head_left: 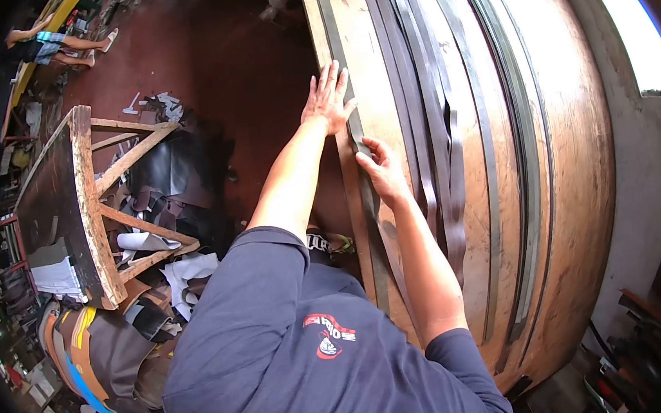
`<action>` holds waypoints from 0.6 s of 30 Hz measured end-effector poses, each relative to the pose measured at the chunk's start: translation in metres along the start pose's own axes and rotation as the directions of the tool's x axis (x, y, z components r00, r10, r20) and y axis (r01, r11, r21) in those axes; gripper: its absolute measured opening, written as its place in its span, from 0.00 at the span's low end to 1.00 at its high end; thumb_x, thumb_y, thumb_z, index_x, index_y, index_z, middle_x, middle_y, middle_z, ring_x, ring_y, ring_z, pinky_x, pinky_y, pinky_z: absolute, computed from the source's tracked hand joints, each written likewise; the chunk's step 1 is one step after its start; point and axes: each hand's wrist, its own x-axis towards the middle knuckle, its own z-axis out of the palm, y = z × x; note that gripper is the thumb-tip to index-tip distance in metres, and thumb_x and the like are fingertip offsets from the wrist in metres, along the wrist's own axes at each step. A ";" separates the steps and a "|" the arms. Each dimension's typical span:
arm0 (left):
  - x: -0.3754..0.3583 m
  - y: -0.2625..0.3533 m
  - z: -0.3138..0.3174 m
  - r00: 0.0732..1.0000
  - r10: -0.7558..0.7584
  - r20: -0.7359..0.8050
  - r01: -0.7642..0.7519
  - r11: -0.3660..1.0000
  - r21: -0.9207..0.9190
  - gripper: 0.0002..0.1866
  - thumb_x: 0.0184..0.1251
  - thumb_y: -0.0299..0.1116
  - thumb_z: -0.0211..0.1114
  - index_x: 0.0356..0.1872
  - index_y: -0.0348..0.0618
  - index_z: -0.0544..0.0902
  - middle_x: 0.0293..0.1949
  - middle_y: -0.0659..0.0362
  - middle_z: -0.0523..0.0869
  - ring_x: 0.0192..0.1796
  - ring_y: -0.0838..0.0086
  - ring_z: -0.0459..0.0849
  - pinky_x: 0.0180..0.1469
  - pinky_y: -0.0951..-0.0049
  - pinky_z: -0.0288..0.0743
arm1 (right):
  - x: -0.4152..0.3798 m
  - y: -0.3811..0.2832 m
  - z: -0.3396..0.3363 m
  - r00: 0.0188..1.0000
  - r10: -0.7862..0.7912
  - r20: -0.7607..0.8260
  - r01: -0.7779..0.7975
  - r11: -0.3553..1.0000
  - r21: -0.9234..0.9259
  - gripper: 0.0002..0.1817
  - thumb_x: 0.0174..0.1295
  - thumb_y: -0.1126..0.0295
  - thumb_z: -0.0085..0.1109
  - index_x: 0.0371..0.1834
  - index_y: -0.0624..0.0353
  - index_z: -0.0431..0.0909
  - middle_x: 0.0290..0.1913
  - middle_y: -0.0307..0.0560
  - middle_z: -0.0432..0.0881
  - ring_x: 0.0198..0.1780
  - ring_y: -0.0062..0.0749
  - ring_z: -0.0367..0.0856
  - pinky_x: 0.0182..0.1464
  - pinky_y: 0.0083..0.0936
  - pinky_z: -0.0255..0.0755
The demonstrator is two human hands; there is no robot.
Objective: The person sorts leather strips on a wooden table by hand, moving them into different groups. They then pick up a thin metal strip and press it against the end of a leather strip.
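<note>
A long dark strip (331,29), leather-like, runs along the near left edge of the wooden table (475,194). My left hand (328,102) lies flat on this strip and the table edge, its fingers stretched out. Closer to my body, my right hand (384,172) has its thumb and fingers bent around the same strip, which appears raised and slightly twisted there. Several more dark strips (434,119) lie lengthwise to the right of my hands, some wavy. Further right rests a bundle of greenish-black strips (517,111).
A wooden-framed stand (94,203) is on the left, with scraps (173,157) heaped around it. Below it sits a pile of brown and dark sheets (104,360). Another person's legs (77,48) show at the upper left. A wall (646,171) borders the table's right.
</note>
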 end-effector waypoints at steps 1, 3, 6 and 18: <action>0.000 0.001 -0.002 1.000 -0.001 -0.002 0.001 1.000 -0.001 0.40 0.73 0.58 0.44 0.77 0.44 0.48 0.79 0.53 0.35 0.80 0.66 0.31 0.79 0.56 0.32 | -0.001 0.001 0.004 0.991 -0.129 -0.023 0.125 0.984 -0.128 0.25 0.62 0.73 0.63 0.63 0.63 0.71 0.47 0.45 0.81 0.47 0.27 0.80 0.52 0.24 0.74; -0.001 0.003 -0.006 1.000 -0.013 0.015 0.013 1.000 0.015 0.40 0.73 0.58 0.44 0.77 0.44 0.48 0.79 0.54 0.36 0.80 0.67 0.31 0.79 0.56 0.33 | -0.012 0.003 0.001 0.992 -0.094 -0.087 0.063 0.948 -0.313 0.25 0.61 0.74 0.63 0.63 0.61 0.72 0.42 0.45 0.81 0.44 0.25 0.80 0.50 0.25 0.74; 0.000 0.004 -0.009 0.999 -0.011 0.031 0.010 1.000 0.019 0.40 0.74 0.58 0.44 0.77 0.44 0.48 0.79 0.54 0.36 0.80 0.66 0.31 0.79 0.57 0.33 | -0.024 0.020 -0.006 0.989 -0.067 -0.134 0.019 0.943 -0.332 0.23 0.60 0.76 0.62 0.61 0.58 0.75 0.37 0.42 0.80 0.39 0.24 0.80 0.45 0.24 0.76; 0.001 0.001 -0.003 1.000 0.008 -0.004 -0.008 1.000 0.021 0.40 0.74 0.58 0.44 0.77 0.44 0.48 0.79 0.53 0.38 0.81 0.64 0.33 0.79 0.55 0.35 | -0.031 0.043 -0.005 0.975 -0.136 -0.178 0.076 0.949 -0.305 0.16 0.62 0.77 0.59 0.54 0.60 0.81 0.33 0.44 0.79 0.27 0.21 0.79 0.33 0.20 0.74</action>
